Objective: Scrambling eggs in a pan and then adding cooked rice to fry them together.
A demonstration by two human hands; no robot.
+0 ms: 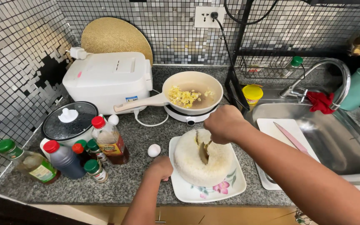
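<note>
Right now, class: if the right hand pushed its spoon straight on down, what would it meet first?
Most likely the mound of rice itself: the right hand holds the spoon already dug into its top. Below sits the plate; depth is unclear.

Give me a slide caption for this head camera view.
Right hand digs a spoon into a rice mound; left hand steadies the floral plate.

The right hand [225, 124] is closed in a fist-like grip, knuckles up and fingers curled downward, with its bare forearm running back from the grip toward the lower right corner of the view. The left hand [160, 167] sits lower and to the left of that grip, palm down with fingers bent under, its forearm coming straight up from the bottom edge. The two hands are near each other but not touching.
</note>
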